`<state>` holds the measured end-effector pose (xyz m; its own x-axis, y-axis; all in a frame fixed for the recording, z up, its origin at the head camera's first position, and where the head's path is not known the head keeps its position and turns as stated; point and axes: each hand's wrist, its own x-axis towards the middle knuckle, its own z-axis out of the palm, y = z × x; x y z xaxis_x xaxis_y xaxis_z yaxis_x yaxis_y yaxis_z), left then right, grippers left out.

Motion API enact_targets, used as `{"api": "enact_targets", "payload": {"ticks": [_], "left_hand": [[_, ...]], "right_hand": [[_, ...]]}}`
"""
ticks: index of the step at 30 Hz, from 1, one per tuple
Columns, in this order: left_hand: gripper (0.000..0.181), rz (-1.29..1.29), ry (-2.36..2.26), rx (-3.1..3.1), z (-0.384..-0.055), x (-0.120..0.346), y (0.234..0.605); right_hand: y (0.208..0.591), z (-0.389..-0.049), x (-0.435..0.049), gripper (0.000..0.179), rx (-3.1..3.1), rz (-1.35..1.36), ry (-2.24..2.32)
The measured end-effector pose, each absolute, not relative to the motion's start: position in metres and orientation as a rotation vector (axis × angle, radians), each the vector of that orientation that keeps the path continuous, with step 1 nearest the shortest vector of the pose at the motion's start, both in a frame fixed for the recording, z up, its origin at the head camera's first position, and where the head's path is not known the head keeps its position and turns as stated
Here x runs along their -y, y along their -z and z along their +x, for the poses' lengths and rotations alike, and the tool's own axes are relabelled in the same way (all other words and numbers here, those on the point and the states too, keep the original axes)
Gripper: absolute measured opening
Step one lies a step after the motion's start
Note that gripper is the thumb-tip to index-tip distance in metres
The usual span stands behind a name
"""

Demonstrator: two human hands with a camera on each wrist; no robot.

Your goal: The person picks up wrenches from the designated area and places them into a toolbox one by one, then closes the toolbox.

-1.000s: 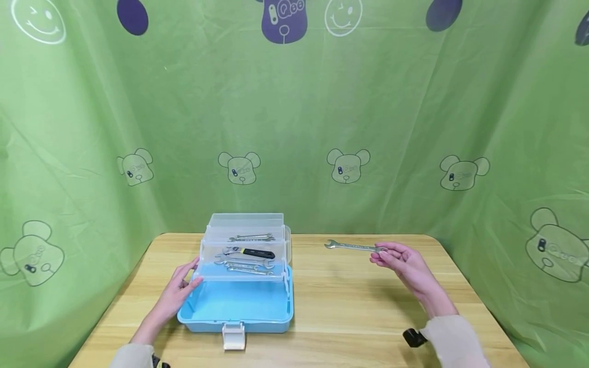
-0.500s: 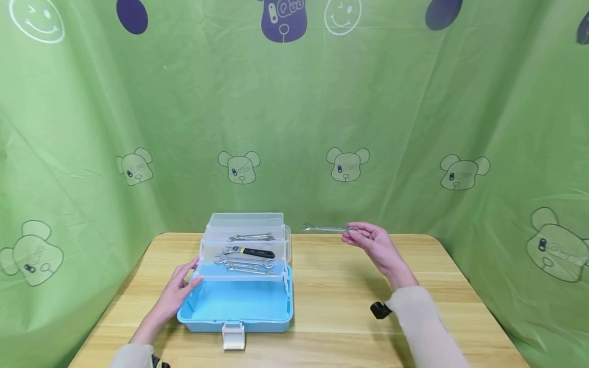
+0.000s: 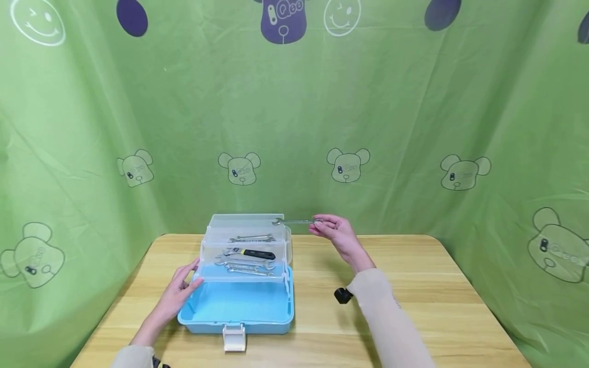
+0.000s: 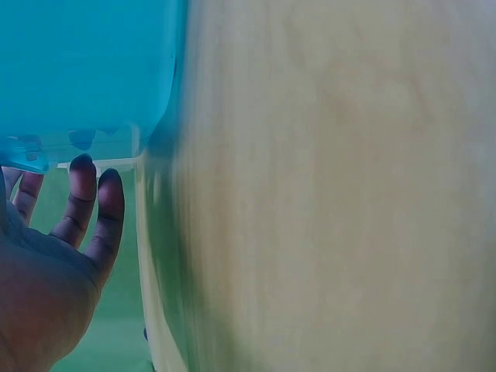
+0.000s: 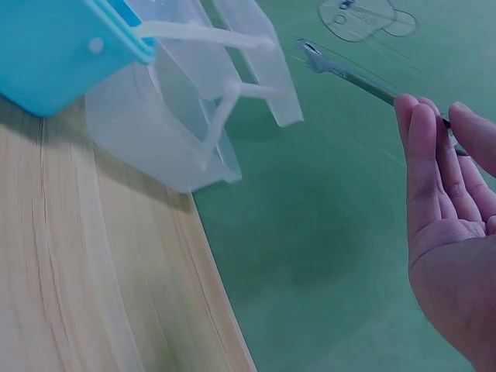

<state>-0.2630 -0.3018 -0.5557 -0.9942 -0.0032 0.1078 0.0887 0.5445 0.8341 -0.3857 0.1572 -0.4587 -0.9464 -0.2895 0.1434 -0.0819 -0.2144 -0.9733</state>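
My right hand (image 3: 338, 235) pinches an open-end wrench (image 3: 296, 222) by one end, between thumb and fingertips. The other end points left and overlaps the right part of the top clear tray (image 3: 246, 220) in the head view. In the right wrist view the wrench (image 5: 360, 81) slants away from the fingertips beside the trays. My left hand (image 3: 177, 291) rests at the left side of the blue toolbox (image 3: 257, 327), thumb at the front tray's corner, fingers spread along the side. Several open-end wrenches (image 3: 244, 263) and a black-handled adjustable wrench (image 3: 257, 253) lie in the front tray.
More small wrenches (image 3: 251, 237) lie in the middle tray. The toolbox's white latch (image 3: 234, 338) hangs down in front. Everything stands on a wooden table (image 3: 395, 317), with a green curtain (image 3: 294, 128) behind and at both sides.
My right hand has carried the wrench left and up, from over the table's right side to the top tray's right edge. The left hand has stayed at the toolbox.
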Motion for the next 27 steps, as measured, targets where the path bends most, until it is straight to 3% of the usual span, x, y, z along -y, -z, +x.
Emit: {"api": "enact_targets", "payload": {"ticks": [27], "left_hand": [[0.065, -0.062, 1.44, 2.694, -0.263, 0.301, 0.556]], "right_hand": [[0.46, -0.402, -0.084, 0.041, -2.096, -0.303, 2.143]]}}
